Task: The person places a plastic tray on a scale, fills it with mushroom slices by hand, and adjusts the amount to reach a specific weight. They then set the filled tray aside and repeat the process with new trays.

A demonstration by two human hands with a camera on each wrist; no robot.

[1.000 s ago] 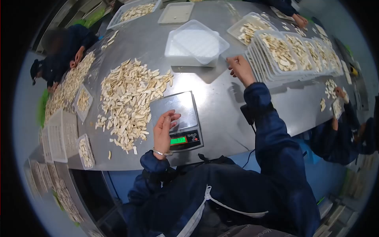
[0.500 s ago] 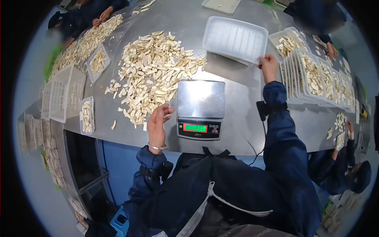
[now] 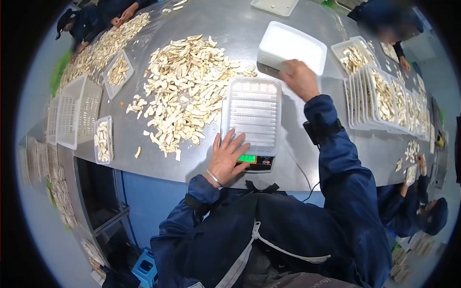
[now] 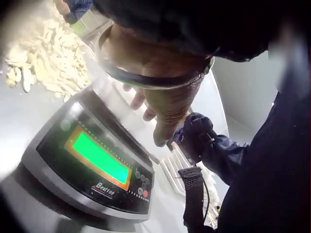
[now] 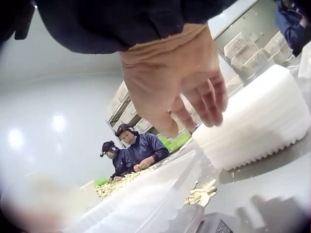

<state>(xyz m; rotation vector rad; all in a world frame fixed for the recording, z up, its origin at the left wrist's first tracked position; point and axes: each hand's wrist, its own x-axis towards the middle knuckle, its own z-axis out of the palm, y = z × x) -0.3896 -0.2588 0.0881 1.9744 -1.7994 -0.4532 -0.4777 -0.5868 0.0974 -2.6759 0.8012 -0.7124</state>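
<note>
An empty clear tray (image 3: pixel 254 115) lies on the scale (image 3: pixel 263 165), whose green display (image 4: pixel 101 160) is lit. My left hand (image 3: pixel 226 158), fingers spread, is at the tray's near left corner and partly covers the display. Between the tray and a stack of white trays (image 3: pixel 292 45) is my right hand (image 3: pixel 300 79), holding nothing. In the right wrist view, the right hand (image 5: pixel 177 82) has loosely extended fingers beside the stack (image 5: pixel 257 116). Whether the left fingertips touch the tray is hard to tell.
A large pile of pale slices (image 3: pixel 185 91) lies left of the scale. Filled trays (image 3: pixel 384 96) stand in a row at the right. A perforated basket (image 3: pixel 79 113) and a small filled tray (image 3: pixel 103 139) are at the left. Other people work around the table.
A tray from the stack has come onto the scale. My left hand has moved right to its near corner, fingers now spread; my right hand has moved left and no longer touches the stack's corner.
</note>
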